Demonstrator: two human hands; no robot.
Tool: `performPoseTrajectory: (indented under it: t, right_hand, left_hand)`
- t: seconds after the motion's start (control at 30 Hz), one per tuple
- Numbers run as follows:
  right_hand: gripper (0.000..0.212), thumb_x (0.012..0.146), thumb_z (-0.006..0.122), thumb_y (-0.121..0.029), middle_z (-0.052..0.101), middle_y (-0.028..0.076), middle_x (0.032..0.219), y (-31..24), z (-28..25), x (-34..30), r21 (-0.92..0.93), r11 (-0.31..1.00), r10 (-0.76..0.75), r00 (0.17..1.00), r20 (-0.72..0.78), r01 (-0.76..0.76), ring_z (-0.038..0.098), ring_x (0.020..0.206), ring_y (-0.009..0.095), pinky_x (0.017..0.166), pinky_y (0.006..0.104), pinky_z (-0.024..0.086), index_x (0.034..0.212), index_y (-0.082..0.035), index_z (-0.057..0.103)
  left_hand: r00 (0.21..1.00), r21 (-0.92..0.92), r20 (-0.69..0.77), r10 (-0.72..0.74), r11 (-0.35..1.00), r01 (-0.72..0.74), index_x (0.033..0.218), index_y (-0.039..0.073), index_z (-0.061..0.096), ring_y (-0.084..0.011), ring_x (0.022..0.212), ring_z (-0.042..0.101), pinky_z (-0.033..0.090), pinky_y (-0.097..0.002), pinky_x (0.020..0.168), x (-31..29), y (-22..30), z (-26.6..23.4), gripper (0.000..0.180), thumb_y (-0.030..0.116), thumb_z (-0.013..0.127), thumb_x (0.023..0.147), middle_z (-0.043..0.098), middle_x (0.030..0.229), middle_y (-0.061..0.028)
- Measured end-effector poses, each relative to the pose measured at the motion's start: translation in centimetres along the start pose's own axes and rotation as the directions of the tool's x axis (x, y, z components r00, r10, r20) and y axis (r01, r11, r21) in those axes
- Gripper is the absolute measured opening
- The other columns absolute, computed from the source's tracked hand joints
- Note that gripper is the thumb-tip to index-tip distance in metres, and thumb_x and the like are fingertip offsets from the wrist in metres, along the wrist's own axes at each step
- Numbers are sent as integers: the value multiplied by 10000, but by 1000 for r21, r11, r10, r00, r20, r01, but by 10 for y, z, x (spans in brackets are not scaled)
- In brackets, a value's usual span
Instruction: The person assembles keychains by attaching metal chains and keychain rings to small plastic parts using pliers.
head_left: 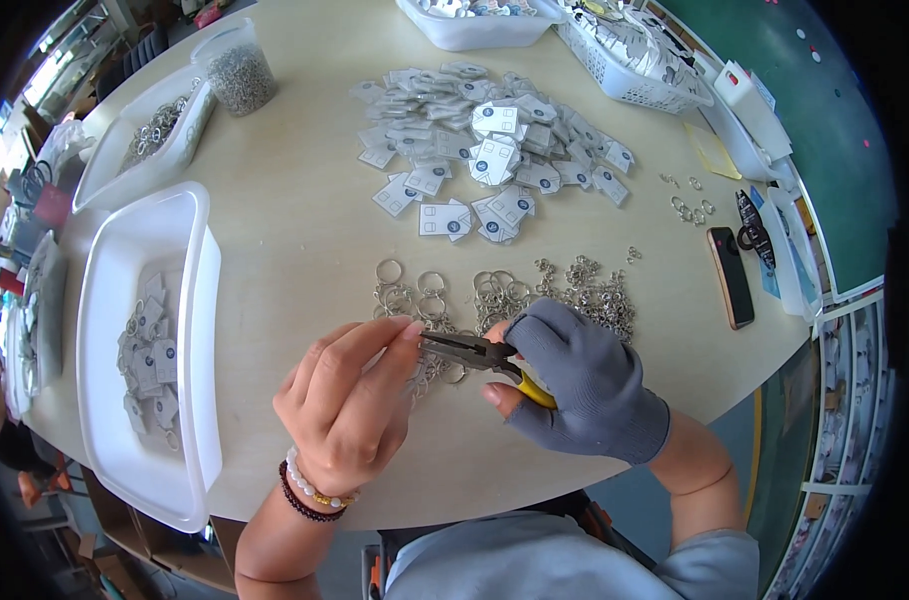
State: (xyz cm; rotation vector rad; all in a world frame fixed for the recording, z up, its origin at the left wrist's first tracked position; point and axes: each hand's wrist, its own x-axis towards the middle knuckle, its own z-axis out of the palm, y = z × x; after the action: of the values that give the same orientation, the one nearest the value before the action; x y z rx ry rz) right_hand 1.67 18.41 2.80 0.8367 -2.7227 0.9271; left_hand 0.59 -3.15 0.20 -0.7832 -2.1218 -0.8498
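The right hand (594, 385), in a grey glove that leaves the visible fingertips bare, is clamped on the yellow-handled long-nose pliers (464, 348), which point toward the left hand (349, 385). The bare left hand has its thumb and forefinger pressed together right at the tip of the pliers; whatever small piece may sit between them is too hidden to tell. Two bracelets (314, 496), one dark and one of pale beads, circle the left wrist. The pliers are held above the near part of the tabletop (304, 140). Just beyond the pliers, and partly beneath them, lie silver split rings (431, 283) with bits of chain, and beyond them to the right is a heap of small metal fittings (604, 300). Farther beyond the pliers spreads a big pile of white tags (454, 145), some overlapping. Well to the left of the pliers stands a deep white tub (206, 330) with more tags (154, 365) and rings inside; beyond it, also left of the pliers, are a white tray (196, 130) of metal pieces and a clear cup (239, 80) filled with them. To the right of the pliers, well apart, lies a dark-screened phone (730, 278), with a few loose rings (689, 212) beyond it.
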Motion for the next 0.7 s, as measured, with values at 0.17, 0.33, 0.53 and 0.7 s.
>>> performPoseTrajectory:
  t: [0.17,0.33,0.53,0.7]
  right_hand:
    - [292,792,717,-214,561,96,826,-1,0,-3,33,999,38,998,41,-39,612,646,244,572,326,504,983,-27,601]
    - [314,795,724,-234,561,99,823,-3,-6,-6,46,998,34,999,39,-36,609,644,248,571,328,504,984,-17,601]
    - [307,852,667,-345,526,86,767,0,-9,-8,-85,996,6,1000,30,-4,590,623,258,513,364,475,893,-58,568]
    - [312,841,673,-350,520,80,740,1,-14,-7,-181,983,-33,999,30,37,573,578,252,488,364,468,883,-61,562]
  left_hand:
    - [995,206,-16,100,974,-95,919,24,715,-196,729,644,499,-263,569,4,0,-4,362,-14,683,560,652,914,-67]
    - [992,261,7,128,957,-126,909,39,717,-187,716,642,489,-250,557,6,3,-6,329,-13,707,584,650,911,-54]
    - [992,248,34,119,961,-124,907,46,714,-184,716,640,488,-250,557,5,4,-2,326,-12,705,586,650,913,-50]
    - [993,166,101,54,984,-70,927,51,708,-190,737,639,494,-262,574,2,4,-4,356,1,674,577,650,928,-49]
